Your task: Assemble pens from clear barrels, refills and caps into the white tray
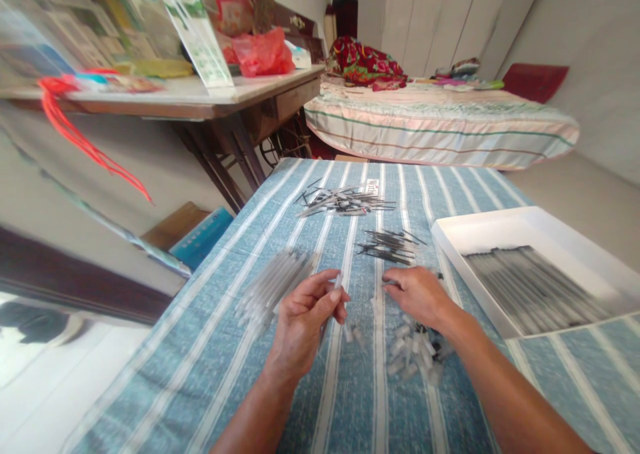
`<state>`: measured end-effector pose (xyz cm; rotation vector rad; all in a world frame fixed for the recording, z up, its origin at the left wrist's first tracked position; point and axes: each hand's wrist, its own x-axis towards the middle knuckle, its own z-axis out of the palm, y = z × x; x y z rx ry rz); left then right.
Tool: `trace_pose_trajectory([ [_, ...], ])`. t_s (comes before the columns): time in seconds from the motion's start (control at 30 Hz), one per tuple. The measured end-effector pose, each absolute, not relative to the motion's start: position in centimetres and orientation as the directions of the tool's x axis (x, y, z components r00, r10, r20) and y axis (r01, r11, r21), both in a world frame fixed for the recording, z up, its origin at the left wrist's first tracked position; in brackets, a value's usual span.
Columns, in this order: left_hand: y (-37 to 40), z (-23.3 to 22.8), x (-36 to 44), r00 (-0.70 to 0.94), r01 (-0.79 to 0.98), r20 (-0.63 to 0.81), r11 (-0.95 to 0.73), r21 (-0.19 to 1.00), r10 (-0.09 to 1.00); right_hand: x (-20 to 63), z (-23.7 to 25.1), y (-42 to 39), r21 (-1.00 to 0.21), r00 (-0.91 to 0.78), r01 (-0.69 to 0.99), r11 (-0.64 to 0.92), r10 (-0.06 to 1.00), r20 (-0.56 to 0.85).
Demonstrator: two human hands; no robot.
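My left hand (307, 311) is closed around a slim, translucent pen barrel (339, 281), its upper end poking out past the thumb and fingertips. Beside that hand, on its left, lies a stack of frosted pen barrels (275, 282). My right hand (419, 295) has its fingers pinched together just in front of a bunch of dark pen refills (389, 246); anything between those fingertips is too hidden to make out. Under the right wrist sits a heap of small translucent pen caps (416, 353). A few loose small pieces (356, 335) lie between the hands.
At the right, a white box (560, 237) holds a row of dark-filled pens (533, 291). A mixed pile of thin refills (345, 201) lies farther back on the striped cloth (280, 401). A wooden desk (210, 111) stands left, a bed (440, 121) behind.
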<state>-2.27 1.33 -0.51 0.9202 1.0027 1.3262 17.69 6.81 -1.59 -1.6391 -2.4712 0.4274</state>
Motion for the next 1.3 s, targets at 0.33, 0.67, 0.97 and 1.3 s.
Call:
trace_pose_trajectory([
  [0.33,1.2,-1.0,-2.6,0.090,-0.237,-0.020,0.041,0.971,0.996,19.6,-0.2,7.3,-0.378,-0.443,0.855,0.356,0.879,-0.174],
  [0.67,1.2,-0.9,-2.3,0.110,-0.211,-0.041,0.064,0.976,0.993,20.7,0.5,7.2,-0.169,-0.361,0.932,0.320,0.856,-0.370],
  [0.97,1.1,-0.5,-2.1,0.147,-0.134,-0.067,0.087,0.987,0.987,19.8,0.2,7.0,-0.206,-0.413,0.907,0.367,0.869,-0.273],
  [1.3,0.6,-0.5,-1.8,0.338,0.010,-0.159,0.166,0.986,0.927,17.6,2.2,4.9,-0.551,-0.626,0.644,0.530,0.780,0.019],
])
